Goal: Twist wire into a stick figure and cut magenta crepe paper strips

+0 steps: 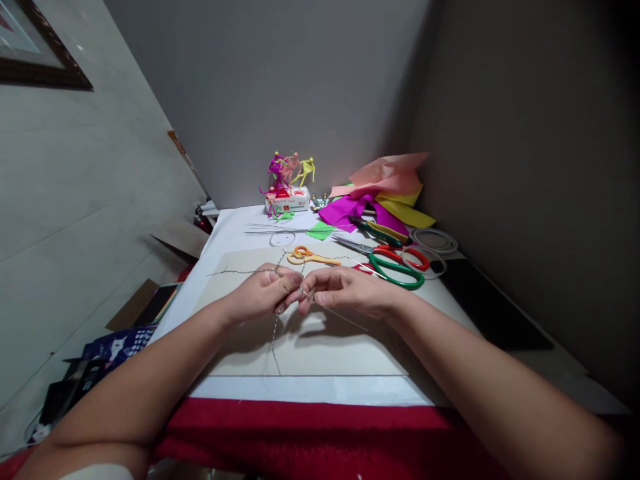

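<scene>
Both hands [263,293] [350,290] hold wire [243,271] (mid-board [310,363]).

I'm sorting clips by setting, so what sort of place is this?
Probably an indoor craft corner: green-handled scissors and colored sheets lie on a table, small bright figures are at its back, and the person's fingers hold twisted wire.

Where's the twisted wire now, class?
Near the head view's centre, the twisted wire is held between left hand and right hand, above the beige mat.
</scene>
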`<state>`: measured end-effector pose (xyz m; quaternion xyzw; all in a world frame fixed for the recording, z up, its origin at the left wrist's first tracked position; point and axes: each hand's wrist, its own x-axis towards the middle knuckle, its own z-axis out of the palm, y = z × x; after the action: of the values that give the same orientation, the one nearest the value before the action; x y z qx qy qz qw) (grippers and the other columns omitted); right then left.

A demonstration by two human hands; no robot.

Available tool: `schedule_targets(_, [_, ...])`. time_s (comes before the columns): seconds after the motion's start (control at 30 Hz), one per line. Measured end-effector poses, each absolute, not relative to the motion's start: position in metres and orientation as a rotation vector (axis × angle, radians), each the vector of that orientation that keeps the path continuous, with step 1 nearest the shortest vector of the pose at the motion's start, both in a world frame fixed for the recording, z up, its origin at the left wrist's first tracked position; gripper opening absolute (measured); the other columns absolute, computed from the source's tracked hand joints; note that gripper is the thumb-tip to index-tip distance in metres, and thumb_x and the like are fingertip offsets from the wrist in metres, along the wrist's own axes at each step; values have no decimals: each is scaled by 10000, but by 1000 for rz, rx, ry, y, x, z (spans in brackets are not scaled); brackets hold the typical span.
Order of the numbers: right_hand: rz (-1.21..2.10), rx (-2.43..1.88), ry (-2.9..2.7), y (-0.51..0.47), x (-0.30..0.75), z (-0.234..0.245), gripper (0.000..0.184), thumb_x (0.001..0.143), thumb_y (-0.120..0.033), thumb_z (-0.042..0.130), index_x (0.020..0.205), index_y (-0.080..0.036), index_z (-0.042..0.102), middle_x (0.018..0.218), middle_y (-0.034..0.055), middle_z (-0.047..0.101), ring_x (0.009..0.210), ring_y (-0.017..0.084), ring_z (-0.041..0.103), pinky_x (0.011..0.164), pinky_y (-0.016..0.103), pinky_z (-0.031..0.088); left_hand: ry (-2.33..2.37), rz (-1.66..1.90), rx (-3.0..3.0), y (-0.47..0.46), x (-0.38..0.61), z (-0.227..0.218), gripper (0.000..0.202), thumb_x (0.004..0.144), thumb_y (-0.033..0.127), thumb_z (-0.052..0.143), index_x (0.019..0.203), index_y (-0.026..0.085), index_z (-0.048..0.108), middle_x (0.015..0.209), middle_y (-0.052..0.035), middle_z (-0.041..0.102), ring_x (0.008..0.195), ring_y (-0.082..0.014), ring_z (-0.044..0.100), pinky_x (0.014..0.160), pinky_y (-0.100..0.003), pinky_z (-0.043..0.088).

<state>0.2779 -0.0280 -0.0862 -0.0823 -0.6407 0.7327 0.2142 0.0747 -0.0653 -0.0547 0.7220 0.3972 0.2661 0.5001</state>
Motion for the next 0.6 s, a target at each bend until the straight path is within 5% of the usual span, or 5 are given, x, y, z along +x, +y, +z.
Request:
schedule_targets(0.27, [1740,-567,-1770,-33,269,-86,228,732,-344,683,717,-133,599,655,-28,516,606,84,439,591,220,330,1045,787,1763,-62,75,-55,498,871,486,440,499,155,430,438,43,385,394,-52,316,402,-213,220])
schedule_targets(0.6, [-67,-689,-2155,-46,254,-96,238,794,-132,476,562,-155,522,555,-6,487,577,109,375,606,290,239,1238,861,1792,-52,82,-71,474,893,442,397,507,167,419,419,46,377,416,-68,325,444,-217,251])
